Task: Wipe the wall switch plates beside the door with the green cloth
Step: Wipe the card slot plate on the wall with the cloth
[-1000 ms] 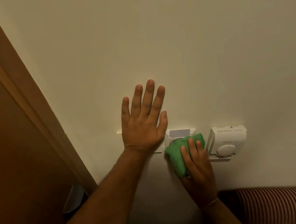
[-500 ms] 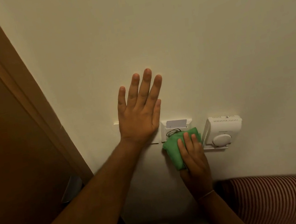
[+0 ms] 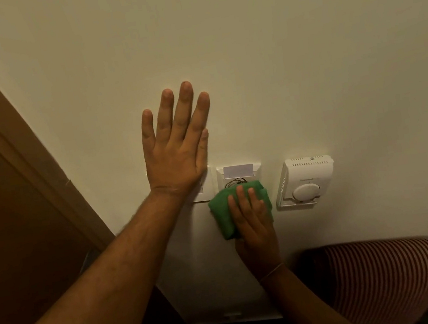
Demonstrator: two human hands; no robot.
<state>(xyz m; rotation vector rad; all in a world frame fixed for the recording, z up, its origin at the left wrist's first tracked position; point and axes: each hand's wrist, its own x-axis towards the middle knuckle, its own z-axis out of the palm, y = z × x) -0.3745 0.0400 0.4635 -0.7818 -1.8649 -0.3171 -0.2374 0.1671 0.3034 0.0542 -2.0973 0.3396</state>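
Cream wall (image 3: pixel 274 54) fills my view, with the brown door (image 3: pixel 1 223) at its left. Using the key-card plate (image 3: pixel 238 174) as landmark: my right hand (image 3: pixel 253 222) presses the green cloth (image 3: pixel 225 212) flat over its lower half, fingers spread on top rather than clenched, so I judge the wiping is underway. My left hand (image 3: pixel 177 150) lies open, palm flat, partly covering the switch plate (image 3: pixel 206 188) just left of it (bracing me, I judge). A thermostat (image 3: pixel 305 181) sits to the right.

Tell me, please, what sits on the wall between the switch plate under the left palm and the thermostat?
In the head view, the key-card holder plate sits between the switch plate and thermostat; the green cloth under the right hand covers its lower part.
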